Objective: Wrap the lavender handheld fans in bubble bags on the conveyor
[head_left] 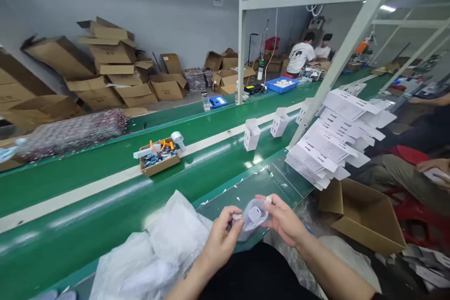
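In front of my body, both hands hold a small translucent plastic bag [247, 230]. A white rounded device [254, 214] shows inside or at the mouth of the bag; I cannot tell which. My left hand [222, 236] pinches the bag's left side between thumb and fingers. On the right, my right hand [285, 221] grips the other edge, with a small white piece at its fingertips that I cannot make out. Left of my hands lies a heap of white plastic bags [172, 229] on the bench edge.
A green conveyor belt [211, 154] crosses ahead, carrying white boxes [251, 135] and a carton of small parts [160, 166]. Flat white box blanks [326, 136] are stacked by a slanted post [346, 51]. An open carton [365, 215] stands right; co-workers sit beyond.
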### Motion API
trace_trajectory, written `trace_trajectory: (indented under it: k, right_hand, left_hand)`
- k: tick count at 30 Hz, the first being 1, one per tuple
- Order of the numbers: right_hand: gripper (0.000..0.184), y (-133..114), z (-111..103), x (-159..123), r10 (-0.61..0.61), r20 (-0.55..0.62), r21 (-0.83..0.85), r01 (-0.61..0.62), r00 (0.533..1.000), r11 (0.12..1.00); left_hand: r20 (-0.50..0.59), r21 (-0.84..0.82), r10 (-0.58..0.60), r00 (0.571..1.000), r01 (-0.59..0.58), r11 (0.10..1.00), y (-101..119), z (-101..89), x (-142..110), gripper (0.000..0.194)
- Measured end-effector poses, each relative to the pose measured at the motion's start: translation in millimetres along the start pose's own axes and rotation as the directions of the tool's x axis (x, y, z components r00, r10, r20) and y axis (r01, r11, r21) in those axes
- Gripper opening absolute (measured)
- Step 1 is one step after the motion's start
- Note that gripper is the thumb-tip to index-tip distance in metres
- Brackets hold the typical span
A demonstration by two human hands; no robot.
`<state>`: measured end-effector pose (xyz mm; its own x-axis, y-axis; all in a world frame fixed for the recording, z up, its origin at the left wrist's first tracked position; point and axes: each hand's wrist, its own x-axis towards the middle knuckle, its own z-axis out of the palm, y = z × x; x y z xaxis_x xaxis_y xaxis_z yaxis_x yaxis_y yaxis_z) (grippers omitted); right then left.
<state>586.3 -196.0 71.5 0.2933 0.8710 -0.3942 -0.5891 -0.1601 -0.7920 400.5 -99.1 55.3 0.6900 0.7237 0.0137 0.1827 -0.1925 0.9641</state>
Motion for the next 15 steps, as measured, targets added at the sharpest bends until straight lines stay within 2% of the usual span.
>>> trace_trajectory:
  k: [1,3,4,5,6,8,10,11,12,13,15]
  right_hand:
    - [0.031,-2.6,0.0,1.9,-0.018,0.021,0.014,0.018,1.000,1.000]
    - [0.033,-2.7,1.1,4.8,-0.016,0.045,0.045,0.014,0.999,0.999]
    - [0.034,-1.6,2.0,6.2,-0.008,0.046,0.058,0.005,0.999,0.998]
    - [0.036,-1.3,2.5,8.1,0.001,0.048,0.068,-0.004,0.999,0.998]
    - [0.036,-3.4,1.7,10.6,0.013,0.059,0.070,-0.017,0.998,0.997]
    - [0.036,-21.2,-7.9,19.2,0.041,0.070,0.031,-0.043,0.997,0.999]
    - [0.036,-64.2,-33.5,33.6,-0.039,-0.083,-0.028,0.037,0.996,0.999]
    - [0.037,-94.8,-52.8,43.0,-0.167,-0.249,-0.067,0.155,0.954,0.986]
    - [0.039,-129.4,-75.3,53.7,-0.372,-0.514,-0.104,0.374,0.773,0.922]
    - [0.039,-165.7,-99.9,65.2,-0.444,-0.636,-0.134,0.477,0.631,0.869]
    - [0.045,-233.8,-148.7,88.4,-0.483,-0.761,-0.179,0.576,0.432,0.798]
  left_hand:
    - [0.016,0.061,0.053,0.998,-0.054,0.997,-1.2,-0.4,4.3,0.048]
    - [0.108,0.180,0.146,0.983,-0.164,0.970,-6.6,4.0,15.8,0.095]
    - [0.173,0.227,0.167,0.971,-0.204,0.952,-10.1,9.1,22.9,0.111]
    - [0.231,0.263,0.168,0.958,-0.228,0.937,-13.6,15.6,30.6,0.114]
    - [0.268,0.289,0.159,0.950,-0.236,0.928,-16.7,23.0,38.6,0.103]
    - [0.271,0.320,0.145,0.952,-0.231,0.919,-20.7,37.0,54.3,0.065]
    - [0.202,0.323,0.150,0.968,-0.211,0.923,-21.5,45.7,67.5,0.038]
    - [0.154,0.309,0.147,0.977,-0.189,0.932,-21.0,47.4,72.5,0.030]
    - [0.099,0.280,0.129,0.987,-0.152,0.948,-20.1,47.8,76.5,0.023]
    - [0.040,0.238,0.095,0.995,-0.102,0.966,-19.0,47.2,79.4,0.019]
    - [-0.068,0.122,-0.008,0.998,0.016,0.992,-16.9,44.9,82.7,0.022]
